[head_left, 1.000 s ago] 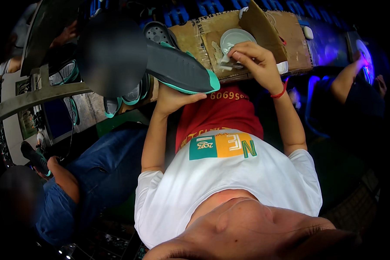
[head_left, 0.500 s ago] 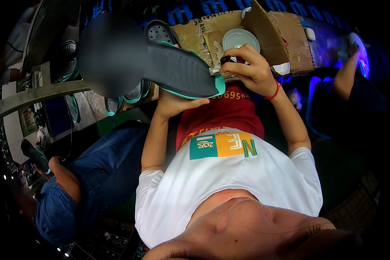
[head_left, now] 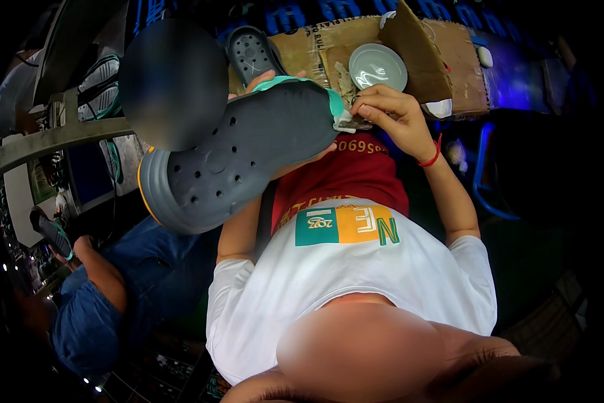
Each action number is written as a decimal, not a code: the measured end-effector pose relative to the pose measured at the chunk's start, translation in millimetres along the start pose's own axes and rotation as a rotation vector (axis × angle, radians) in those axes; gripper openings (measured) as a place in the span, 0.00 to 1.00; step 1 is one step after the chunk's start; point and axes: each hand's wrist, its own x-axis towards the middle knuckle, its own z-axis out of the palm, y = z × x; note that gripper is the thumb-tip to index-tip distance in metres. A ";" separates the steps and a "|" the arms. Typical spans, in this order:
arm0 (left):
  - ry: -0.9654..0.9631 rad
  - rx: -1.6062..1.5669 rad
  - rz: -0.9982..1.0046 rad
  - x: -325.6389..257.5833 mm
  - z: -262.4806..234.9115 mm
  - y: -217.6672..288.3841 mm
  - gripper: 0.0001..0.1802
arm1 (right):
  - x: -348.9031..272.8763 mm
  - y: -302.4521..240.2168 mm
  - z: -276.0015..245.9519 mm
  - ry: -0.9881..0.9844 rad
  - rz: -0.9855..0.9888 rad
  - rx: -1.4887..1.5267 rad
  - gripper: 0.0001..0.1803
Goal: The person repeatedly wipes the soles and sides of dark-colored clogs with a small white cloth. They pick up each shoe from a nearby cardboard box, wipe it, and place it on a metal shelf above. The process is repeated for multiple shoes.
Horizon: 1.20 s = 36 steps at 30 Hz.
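Observation:
A dark grey clog (head_left: 228, 144) with round holes in its upper hangs tilted over my lap, teal trim at its far edge and right end. My left hand (head_left: 308, 161) is closed round it from beneath, with fingertips showing over the far edge. At the clog's right end, my right hand (head_left: 399, 124) pinches a small tool with a whitish tip (head_left: 343, 121), which looks like a brush. That tip touches or almost touches the teal trim. The tool's handle is mostly hidden by my fingers.
Beyond my hands, a cardboard-topped surface (head_left: 459, 67) bears a white bowl (head_left: 377, 67), an upright cardboard flap (head_left: 416, 57) and another dark clog (head_left: 251, 54). A metal bar (head_left: 53, 144) crosses the left side. A co-worker's arm (head_left: 104, 279) at far left holds a shoe (head_left: 52, 233).
The clog has turned over and swung lower left, so its holed upper now shows instead of the ridged grey face. My right hand has shifted slightly, its tool still by the right end.

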 end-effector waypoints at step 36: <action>-0.178 -0.326 0.248 5.7 23.8 -31.0 0.70 | 36.0 -52.3 -29.5 0.292 -0.703 -0.661 0.07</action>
